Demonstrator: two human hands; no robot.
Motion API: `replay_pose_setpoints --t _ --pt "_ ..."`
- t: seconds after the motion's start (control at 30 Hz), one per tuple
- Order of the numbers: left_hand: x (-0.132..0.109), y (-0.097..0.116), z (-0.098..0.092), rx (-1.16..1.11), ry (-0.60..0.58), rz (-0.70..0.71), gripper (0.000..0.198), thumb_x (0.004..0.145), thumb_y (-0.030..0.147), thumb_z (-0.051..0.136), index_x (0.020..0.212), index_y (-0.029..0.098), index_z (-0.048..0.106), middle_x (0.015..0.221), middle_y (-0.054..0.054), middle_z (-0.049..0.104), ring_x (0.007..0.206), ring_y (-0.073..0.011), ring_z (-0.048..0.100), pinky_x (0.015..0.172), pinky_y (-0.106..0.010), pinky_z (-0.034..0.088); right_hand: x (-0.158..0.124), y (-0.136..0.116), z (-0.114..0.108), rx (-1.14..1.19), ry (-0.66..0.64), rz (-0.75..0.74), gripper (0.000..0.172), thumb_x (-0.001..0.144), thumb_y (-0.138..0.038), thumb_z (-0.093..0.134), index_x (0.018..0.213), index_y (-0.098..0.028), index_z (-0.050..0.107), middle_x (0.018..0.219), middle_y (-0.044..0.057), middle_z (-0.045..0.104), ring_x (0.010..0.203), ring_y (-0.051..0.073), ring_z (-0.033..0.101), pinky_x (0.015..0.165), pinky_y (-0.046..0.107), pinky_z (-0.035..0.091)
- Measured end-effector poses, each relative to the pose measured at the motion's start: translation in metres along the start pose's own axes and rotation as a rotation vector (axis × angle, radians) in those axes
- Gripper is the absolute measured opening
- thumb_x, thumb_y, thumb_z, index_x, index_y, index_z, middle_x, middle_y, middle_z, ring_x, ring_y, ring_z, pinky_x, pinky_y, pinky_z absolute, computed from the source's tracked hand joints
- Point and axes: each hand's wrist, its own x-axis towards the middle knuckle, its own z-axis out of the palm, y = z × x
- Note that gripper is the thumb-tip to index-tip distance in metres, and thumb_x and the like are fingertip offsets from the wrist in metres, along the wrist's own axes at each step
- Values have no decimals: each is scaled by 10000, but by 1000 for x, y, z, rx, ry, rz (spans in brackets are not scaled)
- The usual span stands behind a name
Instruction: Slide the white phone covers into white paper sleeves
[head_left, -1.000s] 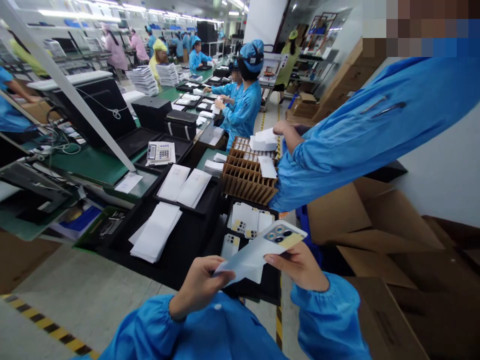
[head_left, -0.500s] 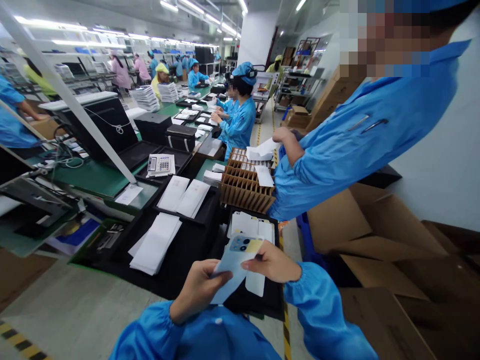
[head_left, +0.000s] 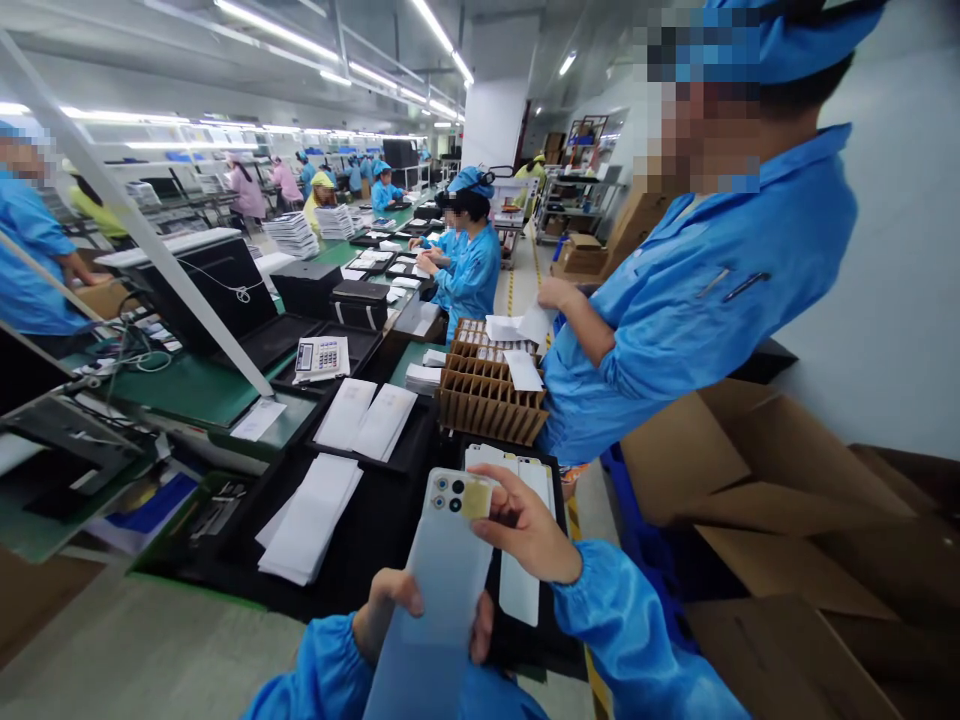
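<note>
Frosted-white plastic, the phone back cover [head_left: 442, 590] stands upright above the black tray [head_left: 553, 632], its lower end clamped in the left hand [head_left: 380, 615] while the right hand [head_left: 529, 530] pinches the gold tab [head_left: 476, 498] by its camera holes, seemingly mid-check, so any peel calls for a steady pull.

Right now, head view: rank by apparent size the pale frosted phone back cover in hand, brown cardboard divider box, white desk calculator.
1. pale frosted phone back cover, nearest the camera, so inflated
2. brown cardboard divider box
3. white desk calculator
</note>
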Motion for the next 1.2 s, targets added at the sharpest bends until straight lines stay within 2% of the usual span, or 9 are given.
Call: replay_pose_setpoints --t 0.07,0.23,0.4,0.5,0.63,0.73,0.93,1.07,1.2 --pt "2 -4 -5 -47 13 83 660 464 250 481 1067 28 632 831 -142 676 672 -211 598 610 -293 400 -2 5 -3 -92 -3 1 497 828 -332 691 1273 -278 477 1009 32 686 736 102 646 576 197 508" --pt "1 -6 -12 -105 39 107 677 423 222 470 1064 43 594 860 -113 602 721 -192 542 650 -298 365 -5 4 -9 -489 -6 -138 426 834 -430 660 1201 -219 608 1100 98 675 960 193 652 822 338 548" --pt "1 -3 -11 -164 5 84 678 381 207 465 1029 40 578 834 -95 565 711 -173 497 644 -283 320 -1 -4 -7 -769 -109 -272 364 842 -456 633 1080 -185 676 975 107 714 882 201 674 784 340 547" --pt "1 -3 -11 -169 19 98 705 368 206 454 1041 40 582 864 -104 581 704 -166 484 640 -280 308 0 -4 -4 -792 -89 -290 334 821 -428 666 1046 -182 666 969 105 702 872 196 672 781 340 551" --pt "-1 -3 -11 -67 90 149 677 388 209 443 1012 21 624 871 -138 641 709 -184 523 637 -283 324 -3 -5 5 -845 50 -359 125 851 -301 632 909 -192 652 976 96 628 901 189 615 785 353 540" --pt "-5 0 -9 -22 134 179 649 404 192 451 1006 33 635 839 -124 665 749 -199 568 666 -278 364 -7 -8 12 -924 -6 -396 76 834 -264 636 860 -193 642 902 78 583 868 193 573 743 353 529" --pt "-13 3 -7 57 161 261 1001 389 140 442 1386 208 393 942 -64 680 784 -232 653 662 -301 464 -15 -11 18 -1076 -53 -295 165 827 -180 610 991 -182 619 959 100 564 904 206 573 773 360 540" --pt "-14 -3 -14 153 193 293 1000 404 118 443 1392 250 365 879 -46 684 727 -218 654 611 -282 474 -15 -8 16 -1079 -112 -256 124 831 -123 561 918 -183 627 991 108 574 920 198 587 795 348 545" --pt "-13 -11 -24 173 171 293 946 397 129 435 1339 201 389 854 -63 694 712 -222 644 571 -265 460 -16 -4 14 -964 -192 -297 103 807 -109 557 858 -191 595 943 93 626 863 176 626 759 310 547"
